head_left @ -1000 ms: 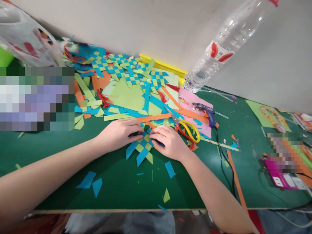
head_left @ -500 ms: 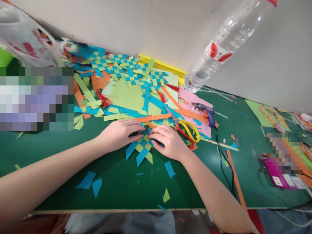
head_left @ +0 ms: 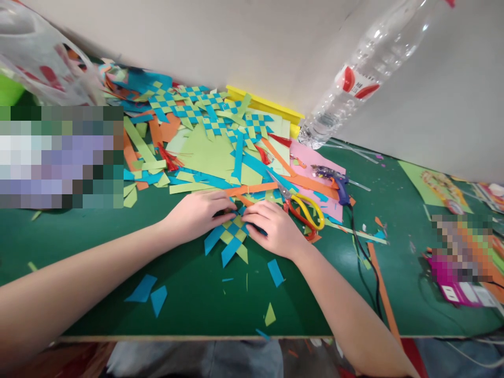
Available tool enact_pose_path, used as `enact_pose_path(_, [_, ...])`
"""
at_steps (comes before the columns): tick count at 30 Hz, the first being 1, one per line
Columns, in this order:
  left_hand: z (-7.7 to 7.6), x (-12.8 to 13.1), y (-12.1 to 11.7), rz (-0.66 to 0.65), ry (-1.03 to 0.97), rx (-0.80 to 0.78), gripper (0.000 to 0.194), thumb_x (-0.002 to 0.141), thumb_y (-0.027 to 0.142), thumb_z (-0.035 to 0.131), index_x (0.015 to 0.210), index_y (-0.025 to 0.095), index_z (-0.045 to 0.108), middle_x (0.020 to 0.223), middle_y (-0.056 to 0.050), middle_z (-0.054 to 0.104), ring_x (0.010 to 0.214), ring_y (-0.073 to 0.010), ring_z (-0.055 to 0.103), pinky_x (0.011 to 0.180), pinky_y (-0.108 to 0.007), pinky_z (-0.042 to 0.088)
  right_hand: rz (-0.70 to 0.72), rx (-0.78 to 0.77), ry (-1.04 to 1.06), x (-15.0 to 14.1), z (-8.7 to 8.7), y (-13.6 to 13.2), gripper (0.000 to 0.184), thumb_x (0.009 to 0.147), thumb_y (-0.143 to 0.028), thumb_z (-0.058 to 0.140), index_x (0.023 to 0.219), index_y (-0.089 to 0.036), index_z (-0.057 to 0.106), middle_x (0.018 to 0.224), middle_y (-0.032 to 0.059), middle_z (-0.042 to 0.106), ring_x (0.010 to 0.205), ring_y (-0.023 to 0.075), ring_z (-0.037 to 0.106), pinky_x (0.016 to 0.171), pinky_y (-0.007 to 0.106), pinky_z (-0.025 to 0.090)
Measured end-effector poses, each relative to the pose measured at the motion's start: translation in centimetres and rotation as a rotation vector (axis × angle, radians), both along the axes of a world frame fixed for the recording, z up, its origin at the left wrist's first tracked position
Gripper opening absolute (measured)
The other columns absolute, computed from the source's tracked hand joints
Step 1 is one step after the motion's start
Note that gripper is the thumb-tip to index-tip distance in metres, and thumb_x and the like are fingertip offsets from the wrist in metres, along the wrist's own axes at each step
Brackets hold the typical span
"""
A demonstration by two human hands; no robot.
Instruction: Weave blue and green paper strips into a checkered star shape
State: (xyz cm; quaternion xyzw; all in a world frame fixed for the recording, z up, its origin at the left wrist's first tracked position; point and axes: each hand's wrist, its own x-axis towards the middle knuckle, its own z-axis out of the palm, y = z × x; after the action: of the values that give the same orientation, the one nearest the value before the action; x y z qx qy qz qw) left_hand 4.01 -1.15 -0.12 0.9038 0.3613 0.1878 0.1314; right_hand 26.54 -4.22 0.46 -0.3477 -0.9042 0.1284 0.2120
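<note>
A woven paper piece [head_left: 233,234] in blue and light green lies on the green table, its pointed strip ends toward me. At its far edge my left hand [head_left: 200,212] has its fingers closed on the paper from the left. My right hand [head_left: 271,226] grips the same edge from the right, fingertips close to those of the left. The hands hide the far part of the weave. Just beyond the right hand rest scissors [head_left: 303,207] with yellow and red handles. Blue paper scraps [head_left: 158,300] and a light green scrap [head_left: 270,315] are scattered nearer to me.
Several woven pieces [head_left: 189,105] are heaped at the back with loose strips and red tassels [head_left: 169,157]. A purple glue gun [head_left: 342,189] trails a black cable on the right. A plastic bottle [head_left: 346,94] stands by the wall; a plastic bag [head_left: 47,63] is far left.
Both hands keep their hold on the woven piece with barely any finger movement. The whole view has shifted slightly.
</note>
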Motion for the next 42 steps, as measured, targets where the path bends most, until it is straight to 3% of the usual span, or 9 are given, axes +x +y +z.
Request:
enact_pose_path(7, [0.3, -0.3, -0.2, -0.027, -0.015, 0.085, 0.025, 0.092, 0.034, 0.046, 0.101, 0.018, 0.063, 0.091, -0.005, 0.067, 0.078, -0.0156, 0.063, 0.064, -0.025, 0.048, 0.0, 0.003, 0.003, 0.0, 0.0, -0.1, 0.021, 0.089, -0.021, 0.047, 0.101, -0.02, 0.063, 0.105, 0.0066, 0.064, 0.103, 0.0199, 0.054, 0.091, 0.04, 0.045])
enact_pose_path(13, [0.5, -0.6, -0.6, -0.126, 0.127, 0.347, 0.025, 0.092, 0.032, 0.045, 0.091, 0.02, 0.068, 0.075, -0.002, 0.064, 0.068, -0.0154, 0.061, 0.062, -0.028, 0.047, 0.003, -0.005, 0.011, 0.0, 0.1, 0.0, 0.022, 0.09, -0.021, 0.045, 0.102, -0.019, 0.063, 0.105, 0.0073, 0.063, 0.103, 0.0203, 0.054, 0.091, 0.041, 0.045])
enact_pose_path(26, [1.4, 0.6, -1.2, -0.164, 0.226, 0.486, 0.031, 0.092, 0.029, 0.043, 0.067, 0.016, 0.057, 0.056, 0.0, 0.053, 0.051, -0.0136, 0.052, 0.046, -0.028, 0.033, 0.01, 0.027, 0.015, -0.1, -0.1, 0.0, 0.021, 0.089, -0.02, 0.046, 0.101, -0.018, 0.063, 0.102, 0.0074, 0.064, 0.101, 0.0201, 0.054, 0.09, 0.041, 0.045])
enact_pose_path(36, [1.3, 0.4, -1.6, -0.143, 0.164, 0.468, 0.031, 0.093, 0.032, 0.042, 0.074, 0.016, 0.06, 0.057, -0.001, 0.055, 0.053, -0.0136, 0.055, 0.046, -0.027, 0.033, 0.003, 0.125, 0.072, 0.3, 0.0, 0.2, 0.021, 0.087, -0.016, 0.047, 0.101, -0.018, 0.062, 0.101, 0.0073, 0.066, 0.097, 0.018, 0.058, 0.088, 0.039, 0.048])
enact_pose_path(42, [1.1, -0.2, -1.4, -0.087, 0.17, 0.522, 0.025, 0.09, 0.036, 0.048, 0.096, 0.017, 0.064, 0.067, -0.002, 0.063, 0.06, -0.0161, 0.061, 0.052, -0.028, 0.042, 0.006, 0.139, 0.088, 0.6, 0.2, 0.2, 0.017, 0.086, -0.018, 0.049, 0.096, -0.018, 0.062, 0.097, 0.0062, 0.067, 0.093, 0.0181, 0.058, 0.088, 0.04, 0.047])
